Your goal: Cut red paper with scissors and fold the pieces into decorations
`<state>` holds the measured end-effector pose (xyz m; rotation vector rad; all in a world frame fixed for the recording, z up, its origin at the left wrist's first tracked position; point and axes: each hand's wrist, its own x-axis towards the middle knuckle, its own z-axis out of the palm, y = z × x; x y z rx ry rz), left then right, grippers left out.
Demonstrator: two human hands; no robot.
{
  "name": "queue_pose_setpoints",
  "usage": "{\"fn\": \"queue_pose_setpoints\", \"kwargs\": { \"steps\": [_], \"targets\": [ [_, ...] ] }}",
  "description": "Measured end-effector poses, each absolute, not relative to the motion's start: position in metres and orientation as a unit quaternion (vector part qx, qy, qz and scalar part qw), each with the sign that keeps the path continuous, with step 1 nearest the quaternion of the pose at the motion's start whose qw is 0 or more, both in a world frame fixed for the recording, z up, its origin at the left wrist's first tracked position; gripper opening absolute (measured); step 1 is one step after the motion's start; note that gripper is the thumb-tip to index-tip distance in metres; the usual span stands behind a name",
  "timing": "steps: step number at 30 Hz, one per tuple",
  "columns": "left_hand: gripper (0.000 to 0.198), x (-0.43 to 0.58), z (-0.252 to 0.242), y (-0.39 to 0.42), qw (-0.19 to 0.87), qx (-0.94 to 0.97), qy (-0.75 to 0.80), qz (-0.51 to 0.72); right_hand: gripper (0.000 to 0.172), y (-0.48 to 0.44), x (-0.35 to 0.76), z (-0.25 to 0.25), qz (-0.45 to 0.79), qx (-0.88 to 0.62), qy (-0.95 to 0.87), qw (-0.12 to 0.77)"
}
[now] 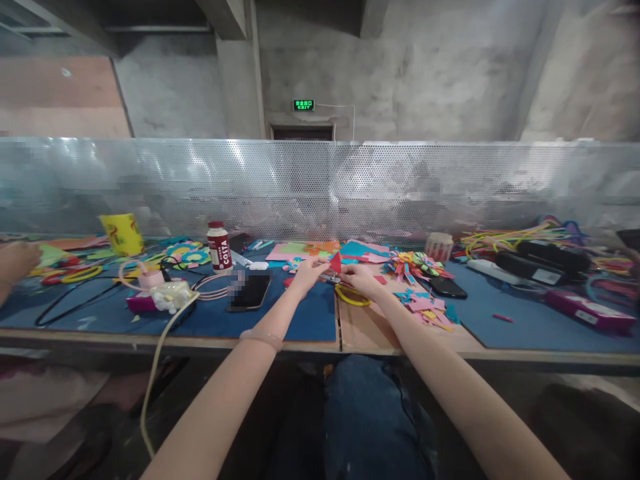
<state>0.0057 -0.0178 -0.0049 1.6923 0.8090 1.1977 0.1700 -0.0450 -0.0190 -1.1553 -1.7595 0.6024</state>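
Observation:
A small piece of red paper (336,262), its top coming to a point, stands between my two hands above the table. My left hand (310,273) pinches its left side with closed fingers. Closed as well, my right hand (360,278) has its fingertips at the paper's lower right edge. A small shiny metal piece (330,278) shows just under the paper; its kind is too small to tell. Below my right hand lies a yellow ring (354,295). Pink and blue paper sheets (361,250) lie behind my hands.
Colourful paper strips (425,308) are heaped to the right, near a black phone (449,287). Leftward are another phone (251,291), a COSTA bottle (218,247) and a cable (159,347) hanging over the edge. A perforated metal screen (280,190) stands behind. Another person's hand (20,263) is far left.

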Motion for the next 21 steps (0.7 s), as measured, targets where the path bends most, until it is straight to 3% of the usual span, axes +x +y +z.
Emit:
{"fn": "queue_pose_setpoints", "kwargs": {
  "steps": [7,12,21],
  "targets": [
    [0.013,0.0062,-0.0046,-0.0203,0.443,0.697,0.322,0.463,0.022,-0.0487,0.1728,-0.0133,0.266,-0.454,-0.667,0.528],
    [0.010,0.0067,-0.0044,-0.0250,0.431,0.728,0.306,0.436,0.024,-0.0522,0.1705,-0.0112,0.282,-0.458,-0.670,0.512],
    [0.008,0.0065,-0.0044,-0.0264,0.451,0.722,0.288,0.439,0.016,-0.0550,0.1674,-0.0122,0.430,-0.390,-0.632,0.513]
  ]
}}
